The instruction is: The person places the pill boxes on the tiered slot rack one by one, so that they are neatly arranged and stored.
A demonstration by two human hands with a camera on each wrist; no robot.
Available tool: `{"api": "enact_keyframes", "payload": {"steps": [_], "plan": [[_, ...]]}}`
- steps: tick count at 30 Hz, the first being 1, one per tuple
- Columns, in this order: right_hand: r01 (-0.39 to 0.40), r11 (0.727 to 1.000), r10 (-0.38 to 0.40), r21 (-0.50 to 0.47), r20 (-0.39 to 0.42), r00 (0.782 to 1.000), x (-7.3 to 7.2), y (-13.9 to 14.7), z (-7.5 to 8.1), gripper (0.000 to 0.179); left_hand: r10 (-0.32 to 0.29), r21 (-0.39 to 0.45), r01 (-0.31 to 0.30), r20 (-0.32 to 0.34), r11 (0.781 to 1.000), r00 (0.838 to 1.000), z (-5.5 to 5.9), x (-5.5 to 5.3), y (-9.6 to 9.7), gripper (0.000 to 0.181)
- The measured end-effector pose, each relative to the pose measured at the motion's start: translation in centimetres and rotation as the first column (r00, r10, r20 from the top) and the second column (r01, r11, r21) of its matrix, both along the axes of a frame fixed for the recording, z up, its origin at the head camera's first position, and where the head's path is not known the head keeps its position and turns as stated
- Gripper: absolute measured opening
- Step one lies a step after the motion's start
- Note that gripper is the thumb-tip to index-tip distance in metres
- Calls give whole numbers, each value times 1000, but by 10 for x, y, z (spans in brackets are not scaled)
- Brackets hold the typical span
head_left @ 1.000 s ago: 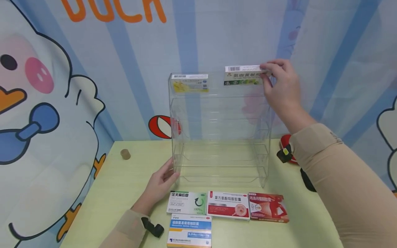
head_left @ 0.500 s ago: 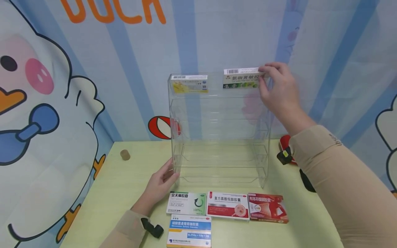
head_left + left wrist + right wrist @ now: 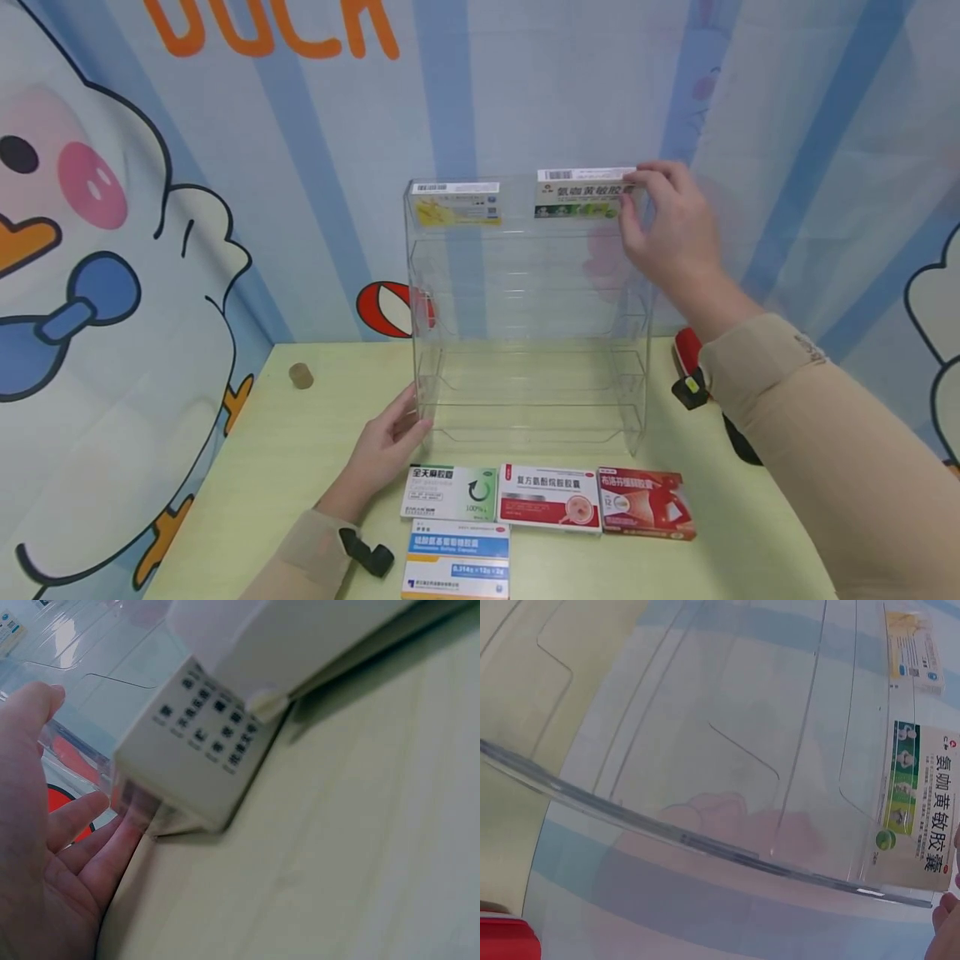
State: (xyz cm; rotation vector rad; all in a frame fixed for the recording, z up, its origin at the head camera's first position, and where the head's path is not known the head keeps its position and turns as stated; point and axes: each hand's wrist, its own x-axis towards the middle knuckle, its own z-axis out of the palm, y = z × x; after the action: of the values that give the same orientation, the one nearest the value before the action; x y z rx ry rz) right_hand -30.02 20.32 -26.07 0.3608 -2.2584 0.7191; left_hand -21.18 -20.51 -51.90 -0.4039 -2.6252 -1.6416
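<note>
A clear tiered display rack point(image 3: 525, 375) stands on the table. My left hand point(image 3: 384, 442) touches its lower left side, the fingers fairly straight in the left wrist view. Up at the rack's top tier, my right hand point(image 3: 675, 225) pinches the right end of a white-and-green medicine box point(image 3: 573, 196). The box stands on its long edge, its front facing me. Only fingertips point(image 3: 945, 911) of that hand show in the right wrist view. To the left in the same tier is a yellow-and-white medicine box point(image 3: 456, 207), with a gap between the two.
In front of the rack lie a green-and-white box point(image 3: 450, 493), a red-and-white box point(image 3: 547, 498), a red box point(image 3: 647, 503) and a blue-and-white box point(image 3: 457, 562). A small brown cylinder point(image 3: 301, 376) stands left. A red-and-black object point(image 3: 686, 354) is partly hidden by the right sleeve.
My right hand has lowered the white-and-green box slightly and moved it a little left in the top tier. My left hand stays at the rack's side.
</note>
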Motion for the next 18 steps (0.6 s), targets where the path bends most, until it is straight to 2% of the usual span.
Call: {"api": "enact_keyframes", "payload": {"steps": [4,9,12,18], "plan": [[-47,999,45,-18,-103,994,6,-4,-8,30,-2,-2,2,4,1000,1000,2,0,0,71],[-140,990,138,5,-235,962,17,-13,-24,28,-3,-6,3,8,1000,1000,3,1,0,73],[-184,983,184,25,-245,952,26,-19,-36,28,1,-15,-1,14,1000,1000,4,1,1,73],[-221,975,224,33,-190,956,45,-29,-58,28,13,-25,-12,36,1000,999,4,1,2,72]]}}
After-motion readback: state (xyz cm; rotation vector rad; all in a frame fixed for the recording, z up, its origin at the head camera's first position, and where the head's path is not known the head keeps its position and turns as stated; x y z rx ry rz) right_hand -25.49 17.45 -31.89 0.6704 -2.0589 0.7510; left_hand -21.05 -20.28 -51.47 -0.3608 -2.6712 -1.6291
